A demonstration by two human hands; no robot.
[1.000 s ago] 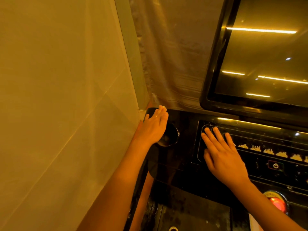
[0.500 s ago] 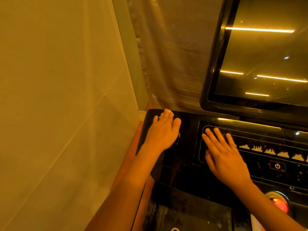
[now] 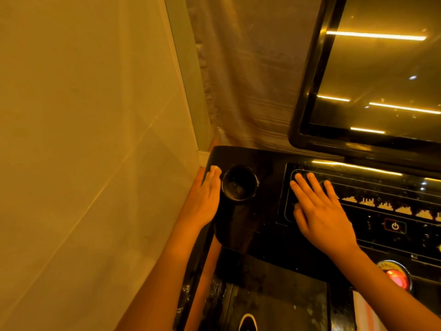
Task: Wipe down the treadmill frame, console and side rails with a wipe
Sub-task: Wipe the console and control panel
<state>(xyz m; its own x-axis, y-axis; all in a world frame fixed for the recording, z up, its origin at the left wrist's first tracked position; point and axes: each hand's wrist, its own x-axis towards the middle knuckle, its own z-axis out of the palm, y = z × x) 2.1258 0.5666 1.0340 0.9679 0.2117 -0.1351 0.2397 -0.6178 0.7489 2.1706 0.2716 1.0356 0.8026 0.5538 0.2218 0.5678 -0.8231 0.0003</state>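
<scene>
The black glossy treadmill console (image 3: pixel 257 225) fills the lower right, with its large dark screen (image 3: pixel 381 80) tilted above. My left hand (image 3: pixel 202 201) lies flat with straight fingers on the console's left edge, just left of the round cup holder (image 3: pixel 239 183). A small pale bit of wipe (image 3: pixel 216 167) shows under its fingertips; the rest is hidden. My right hand (image 3: pixel 319 211) rests flat, fingers spread, on the left end of the button panel and holds nothing.
A pale wall (image 3: pixel 83 139) stands close against the console's left side. A sheer curtain (image 3: pixel 250 80) hangs behind. A power button (image 3: pixel 395 226) and a red stop button (image 3: pixel 395 275) sit right of my right hand. Below are the dark deck (image 3: pixel 274 295) and a shoe tip (image 3: pixel 248 322).
My left hand has slid left off the cup holder to the console's left edge, uncovering the holder. My right hand has stayed in place on the panel.
</scene>
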